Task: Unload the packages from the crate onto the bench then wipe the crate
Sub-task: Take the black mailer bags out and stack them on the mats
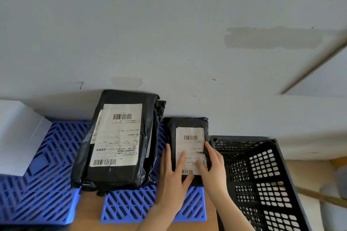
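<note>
Left hand (172, 176) and right hand (214, 169) lie flat, fingers straight, on the small package (187, 124) on the worktop's blue mat (131, 206) — gripping nothing. Just right stands the crate (281, 155), seemingly emptied, its long axis near-to-far — closest to the right hand.

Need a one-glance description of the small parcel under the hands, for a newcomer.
Find the black perforated crate on the right; blue grid mats lie on the bench left of it. The small package is the black mailer on the mat beside the crate, under the left hand and right hand. It is far smaller than the large package on its left.
</note>
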